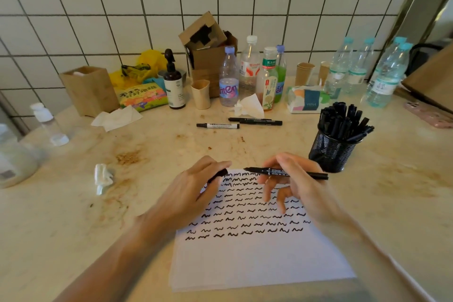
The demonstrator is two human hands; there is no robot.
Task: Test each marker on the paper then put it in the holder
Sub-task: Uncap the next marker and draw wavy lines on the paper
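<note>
Stained tabletop (245, 144) before a tiled wall: uncapped marker held over the test paper.
The marker (285, 172) lay pinched in the right hand (291, 181), bare tip above the paper (257, 257); the left hand (196, 191) gripped its cap (218, 175). Misaligned recapping could ink the fingers. The mesh holder (331, 152), near the right hand, was crowded; a forced insertion could tip it. Three markers (239, 123) waited beyond.
</note>
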